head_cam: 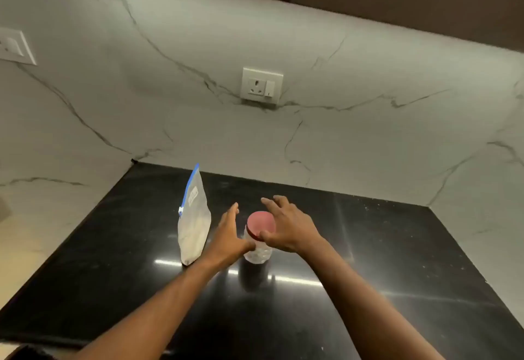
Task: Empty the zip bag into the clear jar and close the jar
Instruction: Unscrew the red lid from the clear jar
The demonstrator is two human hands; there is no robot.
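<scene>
Clear jar [257,250] upright on black counter [382,260], red lid [259,223] on, flanked by both hands. Left hand [228,236] against its left side, fingers spread. Right hand [289,228] over lid's right edge, fingers splayed, thumb touching rim. Zip bag [194,223] standing just left, sealed. Behind, marble wall with socket [261,85].
</scene>
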